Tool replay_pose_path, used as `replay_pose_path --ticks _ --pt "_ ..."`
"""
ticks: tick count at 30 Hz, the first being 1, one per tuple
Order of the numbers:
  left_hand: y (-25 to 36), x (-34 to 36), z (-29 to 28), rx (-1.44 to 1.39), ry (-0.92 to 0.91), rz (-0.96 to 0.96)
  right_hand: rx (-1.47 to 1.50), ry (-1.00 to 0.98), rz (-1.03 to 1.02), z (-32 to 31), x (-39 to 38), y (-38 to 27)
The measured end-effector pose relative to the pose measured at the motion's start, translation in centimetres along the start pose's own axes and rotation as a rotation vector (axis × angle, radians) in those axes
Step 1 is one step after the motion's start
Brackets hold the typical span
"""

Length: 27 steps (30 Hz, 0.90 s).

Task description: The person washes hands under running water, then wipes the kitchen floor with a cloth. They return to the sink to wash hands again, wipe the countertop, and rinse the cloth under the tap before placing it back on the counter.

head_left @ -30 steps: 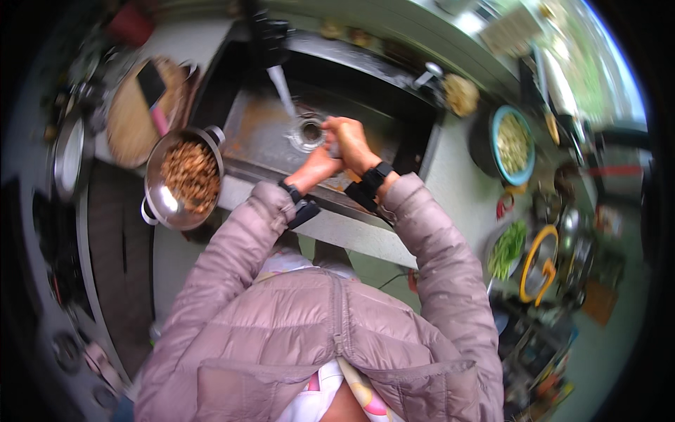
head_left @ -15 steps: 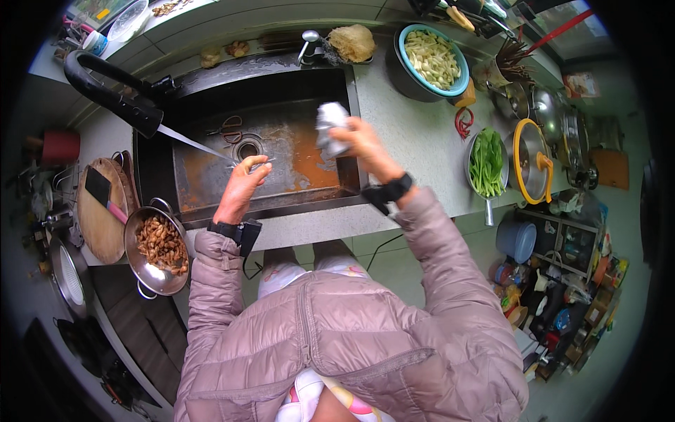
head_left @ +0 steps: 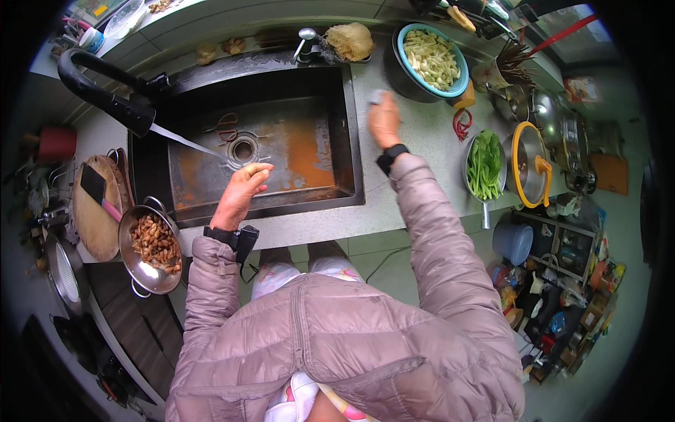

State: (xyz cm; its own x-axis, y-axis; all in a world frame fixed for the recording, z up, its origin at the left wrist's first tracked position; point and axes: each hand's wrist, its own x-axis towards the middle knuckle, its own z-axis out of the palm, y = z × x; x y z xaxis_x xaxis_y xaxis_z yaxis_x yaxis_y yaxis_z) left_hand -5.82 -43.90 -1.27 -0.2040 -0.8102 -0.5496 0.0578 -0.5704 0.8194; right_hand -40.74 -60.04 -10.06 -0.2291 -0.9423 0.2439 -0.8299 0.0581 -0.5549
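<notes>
The right hand point(head_left: 384, 123), back upward, has its fingers closed on a wad point(head_left: 377, 97) above the counter point(head_left: 380, 179), just outside the sink point(head_left: 355, 141)'s right edge, toward its far right corner. The wad is pale grey-white and blurred, mostly hidden by the fingers; its long axis and any marking cannot be made out. The left hand point(head_left: 242, 195) is over the sink's near edge, fingers bent and drawn together toward the right; whether they pinch anything, I cannot tell.
</notes>
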Motion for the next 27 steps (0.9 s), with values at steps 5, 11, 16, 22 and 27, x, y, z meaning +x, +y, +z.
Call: replay_pose_path --ticks 5,11,16,22,27 --pt "1.5 -0.9 -0.3 0.019 0.000 0.048 0.244 -0.183 -0.275 1.2 1.2 -6.3" --pt "0.9 -2.8 -1.9 -0.006 0.075 0.055 -0.171 -0.087 -0.336 -1.1 6.0 -3.7" --pt "0.1 -2.6 -1.0 -0.034 0.072 0.045 -0.184 -0.291 -0.416 -1.2 0.8 -3.2" --pt "1.4 -2.2 -0.2 -0.030 0.061 0.066 0.334 -0.520 -0.133 -6.7 -4.3 -2.0" --pt "1.7 -2.8 0.3 -0.025 0.081 0.106 0.250 -0.584 0.147 -12.8 0.6 3.6"
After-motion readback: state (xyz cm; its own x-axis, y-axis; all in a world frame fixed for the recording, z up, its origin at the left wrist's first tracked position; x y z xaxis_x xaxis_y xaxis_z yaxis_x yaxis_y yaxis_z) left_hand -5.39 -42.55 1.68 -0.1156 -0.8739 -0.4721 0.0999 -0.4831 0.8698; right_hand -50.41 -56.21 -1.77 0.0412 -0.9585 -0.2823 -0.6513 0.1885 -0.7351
